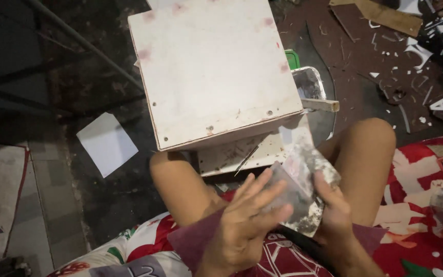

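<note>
The right hand grips a smeared putty knife while the left hand, fingers spread, wipes its blade below the white box

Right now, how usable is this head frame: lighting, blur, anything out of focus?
Head view: dim, uneven light; the white board is brightest and slightly washed out, the floor to the left nearly black. Left hand and the flat grey piece it touches are smeared by motion blur; right hand holds the piece and is a little sharper. Scraps at top right are soft, edges bent by the wide lens.
</note>
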